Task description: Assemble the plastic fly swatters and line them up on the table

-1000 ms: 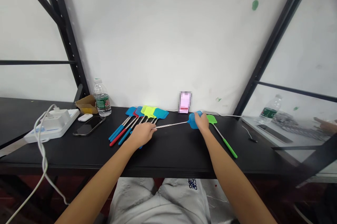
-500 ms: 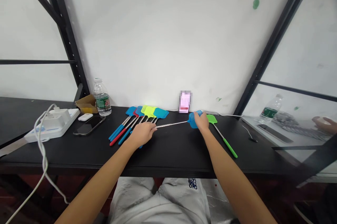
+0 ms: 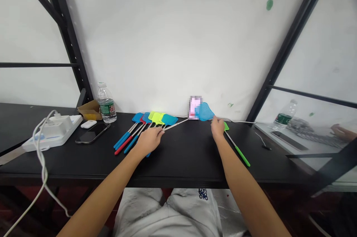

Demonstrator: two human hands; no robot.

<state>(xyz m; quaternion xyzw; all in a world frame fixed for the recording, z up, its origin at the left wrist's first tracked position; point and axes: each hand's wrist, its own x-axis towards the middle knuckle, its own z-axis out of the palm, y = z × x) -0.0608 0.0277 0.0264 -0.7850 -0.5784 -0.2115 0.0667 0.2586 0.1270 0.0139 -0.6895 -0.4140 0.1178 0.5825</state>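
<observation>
The left hand (image 3: 150, 141) is at the centre of the frame, slightly left, with its fingers closed around a blue fly swatter (image 3: 206, 112). The metal shaft extends from this grip up and to the right; the hand covers the grip end. The swatter head is right of centre, raised in front of a pixelated phone (image 3: 192, 105) standing against the wall (image 3: 178, 44), and overlaps its right part in the view.

The right hand (image 3: 218, 128) is below and to the right of the swatter head. Its fingers are bent nearly closed at the head's lower right corner; whether they grip it or only touch it cannot be determined.

A green fly swatter (image 3: 242, 156) lies diagonally on the table (image 3: 184, 162), right of centre, its head partly covered by the right hand. A row of fly swatters (image 3: 157, 117) with blue, red and yellow parts lies left of centre, heads toward the wall, partly behind the left hand.

Left side of the frame: a water bottle (image 3: 107, 107) stands upright beside an open cardboard box (image 3: 89, 111). A black smartphone (image 3: 93, 133) lies near a small white case (image 3: 88, 124) and a white power strip (image 3: 68, 133).

Right edge: another person's hand (image 3: 345, 132) is partly visible.
</observation>
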